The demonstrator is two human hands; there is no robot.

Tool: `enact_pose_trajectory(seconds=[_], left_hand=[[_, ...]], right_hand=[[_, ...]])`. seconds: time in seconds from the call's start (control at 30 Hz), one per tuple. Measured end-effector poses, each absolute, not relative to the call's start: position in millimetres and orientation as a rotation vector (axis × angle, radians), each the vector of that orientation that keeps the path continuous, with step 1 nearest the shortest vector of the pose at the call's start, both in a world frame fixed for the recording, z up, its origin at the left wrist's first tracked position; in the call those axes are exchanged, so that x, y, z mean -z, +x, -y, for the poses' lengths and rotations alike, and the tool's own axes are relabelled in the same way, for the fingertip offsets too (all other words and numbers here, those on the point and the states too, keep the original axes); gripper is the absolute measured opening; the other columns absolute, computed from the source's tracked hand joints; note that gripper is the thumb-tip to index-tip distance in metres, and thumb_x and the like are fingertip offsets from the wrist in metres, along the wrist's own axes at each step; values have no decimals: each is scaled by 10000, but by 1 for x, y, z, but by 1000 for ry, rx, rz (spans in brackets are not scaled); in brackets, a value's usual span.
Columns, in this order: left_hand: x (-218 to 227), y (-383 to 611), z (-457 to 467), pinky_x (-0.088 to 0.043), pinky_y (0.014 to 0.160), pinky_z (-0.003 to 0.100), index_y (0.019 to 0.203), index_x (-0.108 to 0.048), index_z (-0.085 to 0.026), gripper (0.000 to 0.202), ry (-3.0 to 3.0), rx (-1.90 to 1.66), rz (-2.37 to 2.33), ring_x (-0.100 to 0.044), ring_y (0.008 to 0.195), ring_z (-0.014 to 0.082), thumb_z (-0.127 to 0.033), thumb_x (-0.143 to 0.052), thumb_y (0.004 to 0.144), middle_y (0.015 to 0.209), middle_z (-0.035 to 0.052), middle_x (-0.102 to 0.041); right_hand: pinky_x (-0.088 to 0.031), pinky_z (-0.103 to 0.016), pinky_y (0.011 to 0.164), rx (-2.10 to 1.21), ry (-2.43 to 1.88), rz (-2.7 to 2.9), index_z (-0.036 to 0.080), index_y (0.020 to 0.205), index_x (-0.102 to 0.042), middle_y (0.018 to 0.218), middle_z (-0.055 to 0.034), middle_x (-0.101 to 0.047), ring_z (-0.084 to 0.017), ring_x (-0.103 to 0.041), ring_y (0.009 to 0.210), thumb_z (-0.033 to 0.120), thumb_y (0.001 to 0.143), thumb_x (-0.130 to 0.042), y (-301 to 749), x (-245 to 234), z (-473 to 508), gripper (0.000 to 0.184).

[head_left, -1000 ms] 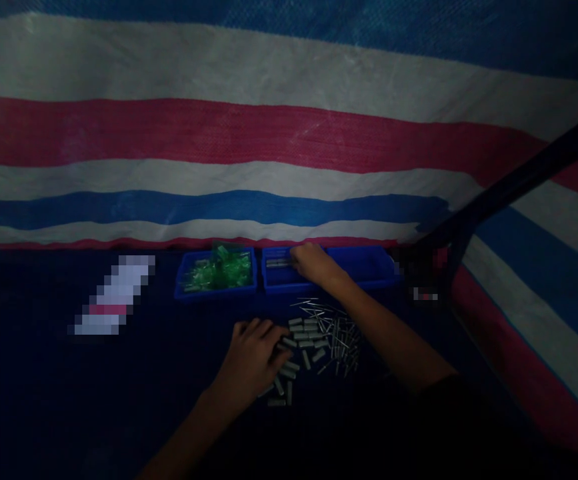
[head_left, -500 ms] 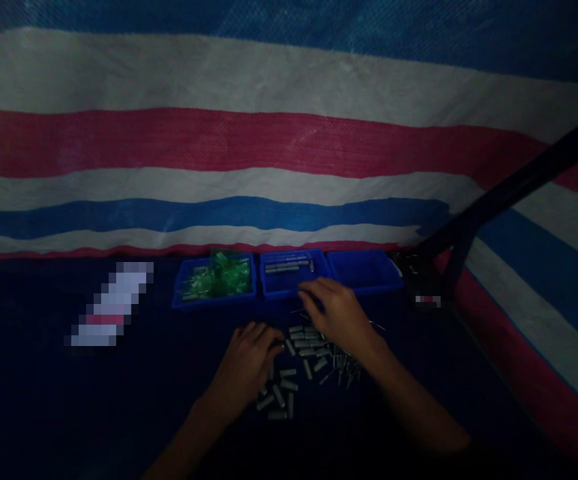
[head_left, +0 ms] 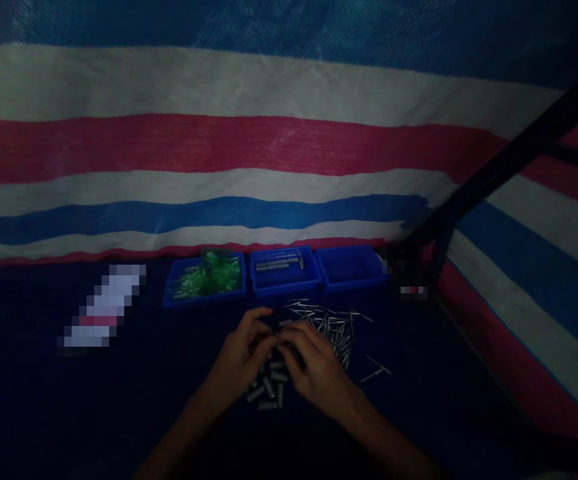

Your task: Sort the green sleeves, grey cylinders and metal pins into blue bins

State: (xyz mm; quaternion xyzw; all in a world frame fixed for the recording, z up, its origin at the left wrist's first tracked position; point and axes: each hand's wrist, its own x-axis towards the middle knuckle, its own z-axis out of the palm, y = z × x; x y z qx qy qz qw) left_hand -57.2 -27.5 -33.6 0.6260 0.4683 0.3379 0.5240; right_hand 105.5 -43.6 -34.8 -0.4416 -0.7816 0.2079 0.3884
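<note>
My left hand (head_left: 245, 348) and my right hand (head_left: 315, 365) meet over the dark blue tabletop, fingertips pinched together. Whatever lies between them is too small and dim to make out. Just below the fingers are several short grey metal cylinders (head_left: 269, 387), some partly hidden by the hands. Beyond my right hand spreads a heap of thin metal pins (head_left: 336, 332). The middle blue tray (head_left: 289, 288), past the fingertips, holds a few cylinders in a row, with one set across their right end.
At the left, a blue tray (head_left: 203, 301) holds green plastic bags of parts. Another blue tray (head_left: 351, 267) stands at the right. A few loose pins (head_left: 379, 371) lie apart on the table. A blurred white sheet (head_left: 106, 303) is at the left; a dark frame bar (head_left: 489, 173) slants at the right.
My right hand has come back from the middle tray's front edge to meet my left hand. Both hands now touch at the fingertips. The view has shifted slightly.
</note>
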Motion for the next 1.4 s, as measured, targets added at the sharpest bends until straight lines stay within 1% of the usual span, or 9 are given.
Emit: enact_pose_trajectory(seconds=[0.13,0.27,0.37,0.63,0.8,0.97,1.13,1.23,1.4], left_hand=[[35,-58,29,-481,768,263,1018,-533,-196,207,1616,-830,-1043,-610,862,155,-259,-526,821,925,37,-634],[34,-55,29,-491,757,258,869,-608,-171,134,1625,-920,-1134,-631,808,153,-261,-525,815,864,37,-665],[31,-53,29,-504,694,242,868,-613,-164,142,1554,-955,-1164,-647,715,141,-263,-533,804,765,18,-681],[29,-50,31,-494,606,202,832,-639,-170,122,1553,-1014,-1190,-638,611,119,-248,-554,792,642,-21,-668],[31,-50,31,-489,640,220,841,-640,-188,158,1679,-957,-1288,-637,677,126,-280,-512,828,738,-11,-682],[42,-47,32,-448,800,347,1013,-601,-203,213,2140,-791,-1392,-593,882,194,-290,-509,842,949,40,-660],[42,-39,38,-397,777,395,1053,-587,-253,231,2384,-574,-1407,-525,967,231,-290,-543,828,1049,36,-607],[39,-39,40,-368,771,381,988,-605,-249,172,2394,-526,-1433,-513,965,220,-287,-545,832,1029,26,-604],[39,-40,38,-339,765,377,911,-605,-243,109,2372,-487,-1481,-506,931,214,-289,-552,827,977,11,-604]], right_hand=[[-504,-260,701,-560,-1136,1827,210,912,-555,861,-34,-605,-138,-590,790,155,829,-519,107,31,45,106],[-500,-267,693,-544,-1142,1844,207,926,-557,846,-30,-608,-139,-588,775,170,832,-524,108,28,44,106],[-497,-302,751,-451,-1104,1976,187,977,-554,899,-59,-605,-165,-577,857,155,832,-509,112,23,41,155],[-484,-336,732,-234,-1063,2214,169,934,-574,862,-62,-622,-180,-565,807,173,849,-478,116,11,38,128],[-456,-340,734,-149,-1093,2275,155,951,-582,864,-70,-632,-187,-567,805,157,852,-460,116,14,38,157],[-408,-341,729,99,-1360,2286,161,907,-609,866,-74,-618,-200,-547,817,162,847,-471,136,2,-7,151],[-380,-344,790,284,-1534,2589,137,887,-636,984,-124,-594,-248,-485,971,196,851,-463,140,-10,-77,186],[-366,-351,817,319,-1568,2729,131,889,-649,1049,-142,-585,-265,-455,1036,181,832,-475,134,-7,-100,191],[-365,-384,797,308,-1631,2735,130,853,-671,948,-147,-641,-283,-490,990,153,817,-479,123,3,-111,196]])
